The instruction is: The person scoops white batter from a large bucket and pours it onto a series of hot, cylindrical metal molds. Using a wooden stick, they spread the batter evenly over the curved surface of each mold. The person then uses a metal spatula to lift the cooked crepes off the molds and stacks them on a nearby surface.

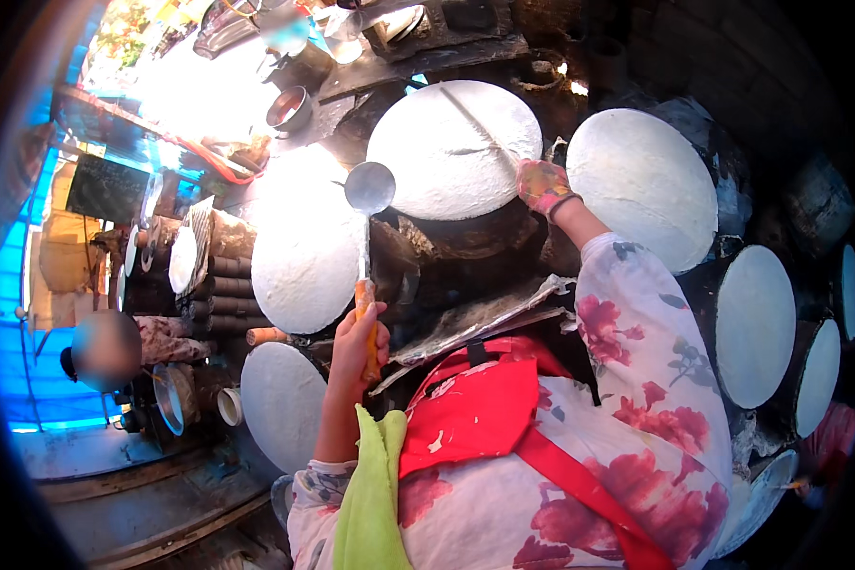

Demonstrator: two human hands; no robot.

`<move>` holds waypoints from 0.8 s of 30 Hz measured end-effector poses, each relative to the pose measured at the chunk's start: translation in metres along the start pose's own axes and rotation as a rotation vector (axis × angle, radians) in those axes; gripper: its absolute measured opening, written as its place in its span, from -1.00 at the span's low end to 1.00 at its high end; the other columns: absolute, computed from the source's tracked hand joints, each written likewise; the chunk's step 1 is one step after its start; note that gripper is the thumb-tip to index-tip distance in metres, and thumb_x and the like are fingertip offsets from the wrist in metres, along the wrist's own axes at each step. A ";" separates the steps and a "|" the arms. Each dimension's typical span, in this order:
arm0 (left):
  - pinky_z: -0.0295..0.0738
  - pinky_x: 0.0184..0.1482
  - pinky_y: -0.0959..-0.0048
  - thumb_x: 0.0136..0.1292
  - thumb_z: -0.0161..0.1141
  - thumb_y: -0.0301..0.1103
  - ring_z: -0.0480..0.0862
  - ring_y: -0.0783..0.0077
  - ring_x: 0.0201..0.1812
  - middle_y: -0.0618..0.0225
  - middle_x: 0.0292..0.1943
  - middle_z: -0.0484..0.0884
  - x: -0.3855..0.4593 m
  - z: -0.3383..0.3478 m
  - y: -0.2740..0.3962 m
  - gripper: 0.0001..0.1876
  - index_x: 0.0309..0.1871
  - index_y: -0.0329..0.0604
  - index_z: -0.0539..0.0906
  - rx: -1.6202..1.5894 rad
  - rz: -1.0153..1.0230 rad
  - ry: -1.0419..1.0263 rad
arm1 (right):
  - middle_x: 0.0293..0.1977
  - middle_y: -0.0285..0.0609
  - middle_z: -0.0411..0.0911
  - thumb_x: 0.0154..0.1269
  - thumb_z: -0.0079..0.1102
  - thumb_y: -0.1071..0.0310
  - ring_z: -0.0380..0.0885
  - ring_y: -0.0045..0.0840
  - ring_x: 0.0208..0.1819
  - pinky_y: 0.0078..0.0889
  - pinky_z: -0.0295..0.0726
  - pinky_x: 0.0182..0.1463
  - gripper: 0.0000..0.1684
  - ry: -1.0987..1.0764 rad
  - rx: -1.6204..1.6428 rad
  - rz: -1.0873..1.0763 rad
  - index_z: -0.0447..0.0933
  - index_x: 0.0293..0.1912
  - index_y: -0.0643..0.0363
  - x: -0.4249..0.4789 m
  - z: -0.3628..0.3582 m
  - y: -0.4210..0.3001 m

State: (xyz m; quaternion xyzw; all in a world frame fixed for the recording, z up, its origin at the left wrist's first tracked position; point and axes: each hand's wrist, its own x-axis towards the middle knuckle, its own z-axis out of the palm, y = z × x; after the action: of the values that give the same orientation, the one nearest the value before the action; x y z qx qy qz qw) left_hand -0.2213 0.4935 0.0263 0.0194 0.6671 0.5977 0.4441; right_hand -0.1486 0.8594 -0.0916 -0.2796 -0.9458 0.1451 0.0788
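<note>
My left hand (358, 349) is closed around the orange handle of a metal ladle (369, 189), whose bowl hangs over the gap between two round white griddle-like surfaces. The brightly lit left one (306, 263) lies just left of the ladle's shaft. My right hand (543, 187), in a patterned cloth glove or wrap, grips a long thin stick (476, 122) that lies slantwise across the upper round white surface (427, 164). That surface has a small ridge or crease near its middle. Another white round surface (641, 189) is beside my right hand. A green cloth (381, 491) hangs at my left forearm.
More round white surfaces stand at the right (755, 328) and lower left (281, 402). A metal pot (289, 110) is beyond the left round. Flat layered material (477, 317) lies close before my red apron. Another person (174, 342) is at the left, near a large bowl (169, 399).
</note>
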 end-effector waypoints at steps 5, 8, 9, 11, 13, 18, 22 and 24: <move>0.26 -0.73 0.60 0.35 0.02 -0.15 0.36 0.56 -0.76 0.39 -0.61 0.38 0.015 0.002 0.010 -0.64 0.01 -0.25 0.39 0.035 -0.016 0.022 | -0.49 0.01 0.60 0.15 -0.06 0.37 0.65 -0.23 -0.40 -0.26 0.60 -0.37 -0.79 -0.047 -0.093 -0.182 0.53 -0.31 0.23 -0.024 0.012 -0.022; 0.25 -0.73 0.60 0.35 0.02 -0.14 0.36 0.56 -0.77 0.40 -0.62 0.38 0.029 0.002 0.011 -0.64 0.01 -0.25 0.39 0.079 -0.005 -0.002 | -0.50 0.00 0.60 0.15 -0.04 0.38 0.64 -0.25 -0.43 -0.28 0.59 -0.41 -0.83 0.033 0.031 -0.073 0.51 -0.30 0.21 -0.041 0.058 0.025; 0.25 -0.74 0.60 0.35 0.02 -0.14 0.36 0.56 -0.77 0.41 -0.62 0.37 0.028 -0.004 0.006 -0.64 0.00 -0.25 0.39 0.075 0.008 0.025 | -0.55 -0.07 0.58 0.17 -0.04 0.40 0.62 -0.27 -0.46 -0.31 0.58 -0.44 -0.81 0.166 0.097 0.082 0.51 -0.26 0.22 -0.070 0.008 -0.009; 0.24 -0.75 0.60 0.34 0.03 -0.15 0.36 0.56 -0.77 0.41 -0.62 0.37 0.035 -0.001 0.008 -0.66 -0.01 -0.24 0.40 0.086 -0.002 0.001 | -0.58 -0.15 0.56 0.19 -0.03 0.38 0.61 -0.32 -0.48 -0.37 0.57 -0.45 -0.78 0.282 0.055 0.295 0.50 -0.21 0.25 -0.106 0.052 0.017; 0.24 -0.75 0.60 0.34 0.03 -0.15 0.36 0.56 -0.77 0.41 -0.61 0.38 0.039 0.000 0.006 -0.66 -0.01 -0.23 0.41 0.076 -0.011 0.015 | -0.58 -0.20 0.56 0.20 -0.03 0.37 0.61 -0.38 -0.50 -0.40 0.56 -0.48 -0.72 0.226 -0.174 0.239 0.48 -0.13 0.30 -0.146 0.070 -0.001; 0.23 -0.75 0.60 0.33 0.05 -0.16 0.37 0.57 -0.76 0.42 -0.60 0.38 0.043 0.001 0.005 -0.69 -0.04 -0.20 0.42 0.068 -0.012 -0.023 | -0.55 -0.17 0.58 0.19 -0.03 0.36 0.62 -0.42 -0.50 -0.40 0.55 -0.52 -0.68 0.052 0.052 0.304 0.44 -0.12 0.40 -0.154 0.071 -0.081; 0.23 -0.75 0.60 0.31 0.07 -0.16 0.37 0.56 -0.76 0.42 -0.61 0.39 0.046 0.002 0.011 -0.70 -0.07 -0.18 0.42 0.104 0.006 -0.019 | -0.53 -0.09 0.58 0.19 -0.03 0.33 0.64 -0.30 -0.42 -0.30 0.59 -0.43 -0.85 0.064 0.085 0.060 0.41 -0.36 0.23 -0.099 0.100 -0.108; 0.23 -0.76 0.60 0.31 0.07 -0.16 0.37 0.56 -0.77 0.42 -0.61 0.39 0.051 0.002 0.014 -0.72 -0.10 -0.18 0.41 0.106 -0.004 -0.017 | -0.52 -0.08 0.59 0.20 -0.04 0.32 0.63 -0.27 -0.41 -0.27 0.59 -0.40 -0.84 0.084 0.196 0.126 0.42 -0.35 0.22 -0.081 0.073 -0.104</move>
State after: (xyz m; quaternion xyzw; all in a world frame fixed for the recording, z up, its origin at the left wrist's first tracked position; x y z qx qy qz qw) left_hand -0.2580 0.5270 0.0093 0.0465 0.6941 0.5608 0.4491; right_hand -0.1502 0.7146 -0.1335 -0.3351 -0.9035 0.2296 0.1363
